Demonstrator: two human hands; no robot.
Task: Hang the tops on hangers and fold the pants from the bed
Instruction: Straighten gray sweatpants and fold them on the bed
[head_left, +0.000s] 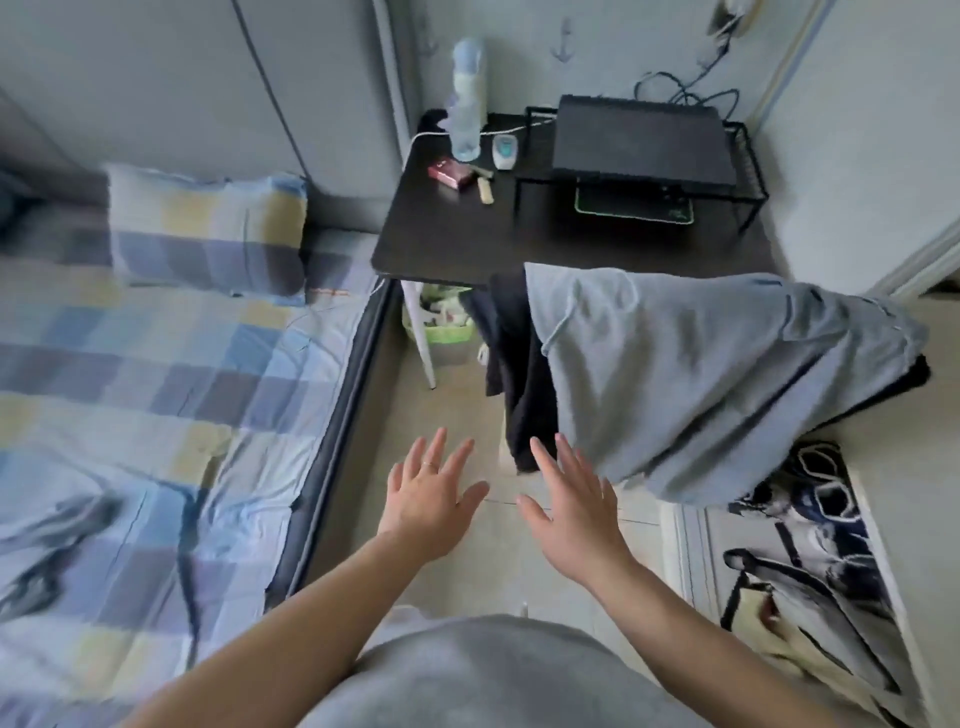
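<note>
both hands reach forward, palms down, over the tiled floor (483, 566) in the gap between the bed and some draped clothes. the left hand (431, 493) is released, its fingers (434, 449) straight and spread, grasping nothing, with a thin ring (429, 463) on one of them. the right hand (571, 512) is released likewise, fingers straight and slightly apart, holding nothing. its fingertips lie near the lower edge of a dark garment (524, 374), but whether they touch it cannot be told.

the dark garment hangs in folds toward the floor. a pale grey-blue garment (701, 374) is draped over it, just beside the right hand and spreading away to the right. what carries the two is hidden under the cloth, and whether either is a top or pants cannot be told. the bed (156, 389) on the left wears a checked blue, yellow and grey sheet, rumpled toward its near end, with a matching pillow (208, 228) at its head.

beyond the hands stands a black worktop (452, 234). on it — a tall clear bottle (466, 98), a red box (451, 172), a small white device (503, 151), and a black wire rack (748, 176) with a flat black device (644, 140) on top and a green-edged mat (634, 210) beneath. a bin (441, 327) with a green liner sits under the worktop. shoes (810, 483) lie on the floor at right.
</note>
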